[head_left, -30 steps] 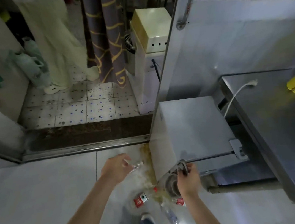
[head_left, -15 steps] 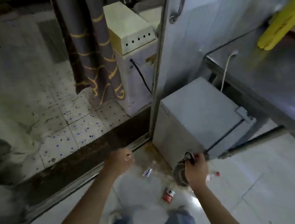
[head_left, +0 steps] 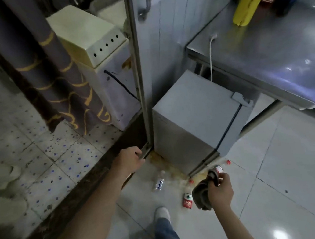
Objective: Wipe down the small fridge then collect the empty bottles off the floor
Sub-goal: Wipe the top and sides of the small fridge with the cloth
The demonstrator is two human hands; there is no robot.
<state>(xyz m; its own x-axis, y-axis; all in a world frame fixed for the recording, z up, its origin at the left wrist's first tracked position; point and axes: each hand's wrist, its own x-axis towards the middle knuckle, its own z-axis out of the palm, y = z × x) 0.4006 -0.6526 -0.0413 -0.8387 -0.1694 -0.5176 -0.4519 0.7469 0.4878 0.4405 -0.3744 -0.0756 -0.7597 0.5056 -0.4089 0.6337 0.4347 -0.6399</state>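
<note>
Right hand [head_left: 220, 190] clamped on a bunched grey-brown cloth [head_left: 203, 193], held above the floor [head_left: 277, 164] just off the front corner of the small fridge [head_left: 194, 118]. Left hand [head_left: 130, 158] curled shut, empty as far as visible, near the door frame base [head_left: 146, 150]. 3 bottles on the floor tiles by the fridge foot: a red-label bottle [head_left: 188, 199] just beside the cloth, a clear bottle with blue label [head_left: 159, 183] nearer the threshold, a red-capped bottle [head_left: 223, 166] touching the fridge base. Yellowish stain [head_left: 170, 169] around the fridge corner. Fridge sits under the steel bench [head_left: 274, 59].
</note>
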